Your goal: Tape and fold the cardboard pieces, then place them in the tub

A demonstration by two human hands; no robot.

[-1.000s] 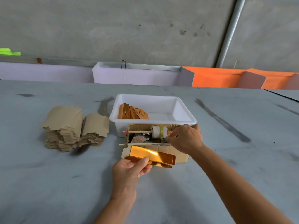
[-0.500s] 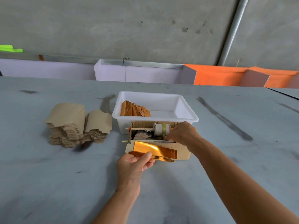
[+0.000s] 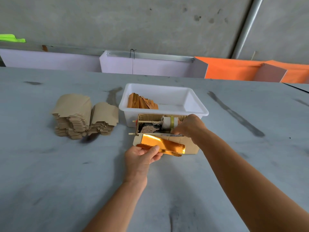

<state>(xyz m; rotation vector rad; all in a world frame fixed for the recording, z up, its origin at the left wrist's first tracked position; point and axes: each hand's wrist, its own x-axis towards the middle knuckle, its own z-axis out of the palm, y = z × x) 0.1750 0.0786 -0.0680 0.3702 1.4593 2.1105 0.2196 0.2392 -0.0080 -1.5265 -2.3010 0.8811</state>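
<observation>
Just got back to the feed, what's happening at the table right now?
A person is working on one gold-faced cardboard piece. The left hand pinches its near edge, holding it against a small cardboard box that carries a tape roll. The right hand reaches to the roll, fingers curled at it, apparently pulling tape. Finished folded pieces stand in the white tub; a stack of flat blanks waits at left.

Looks like a small packing workshop: bare concrete wall [image 3: 133, 22], scuffed grey worktable [image 3: 50, 181], stacked cardboard blanks [image 3: 75, 114].
</observation>
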